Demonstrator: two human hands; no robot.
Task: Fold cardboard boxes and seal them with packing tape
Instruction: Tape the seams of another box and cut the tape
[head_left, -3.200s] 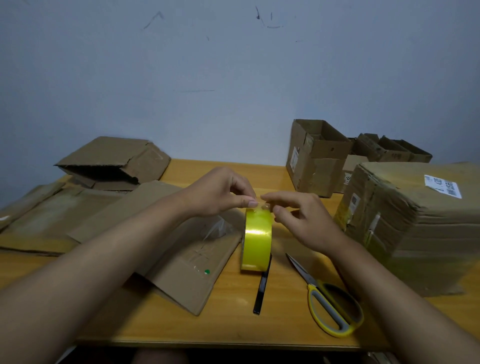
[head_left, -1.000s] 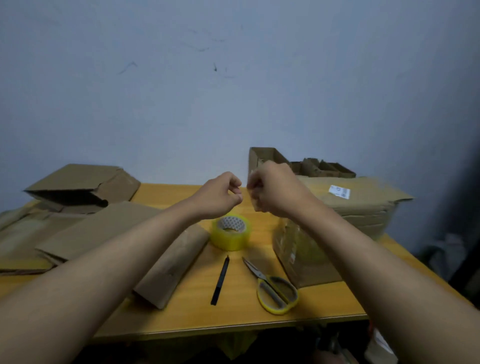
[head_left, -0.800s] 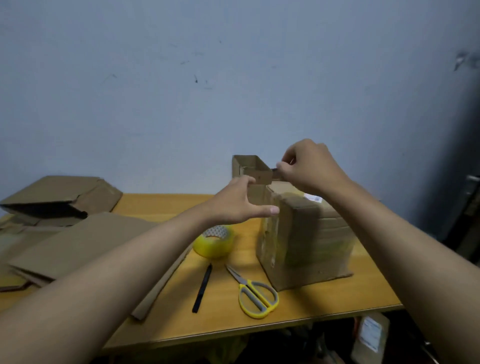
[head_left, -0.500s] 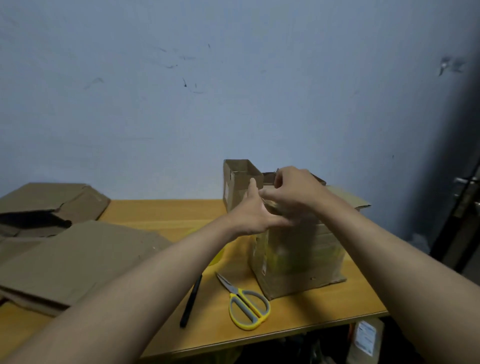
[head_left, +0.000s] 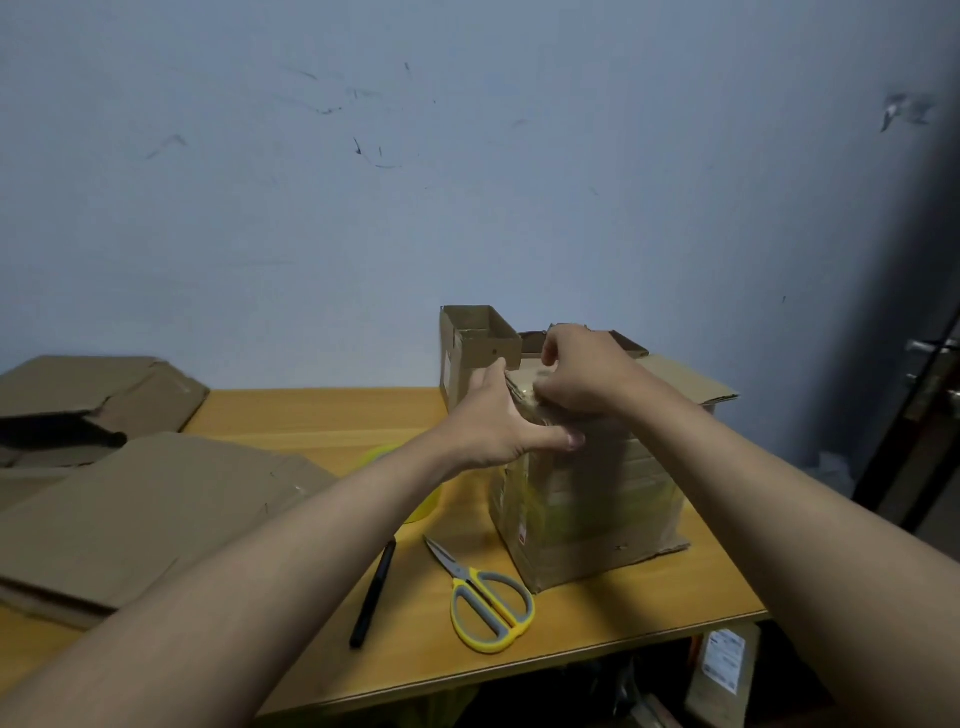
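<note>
**Both hands on box top**

Your left hand (head_left: 498, 421) lies flat vs the cardboard box (head_left: 587, 499), centre-right, nr table (head_left: 322, 421) right edge. Right hand (head_left: 582, 376) curls over top flap. 1 scissors (head_left: 485, 603), 1 pen (head_left: 373, 592), 1 tape roll (head_left: 423, 501) lower centre; bare wood behind.

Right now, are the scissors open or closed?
Closed: the scissors lie flat on the table, blades together, handles touching.
</note>
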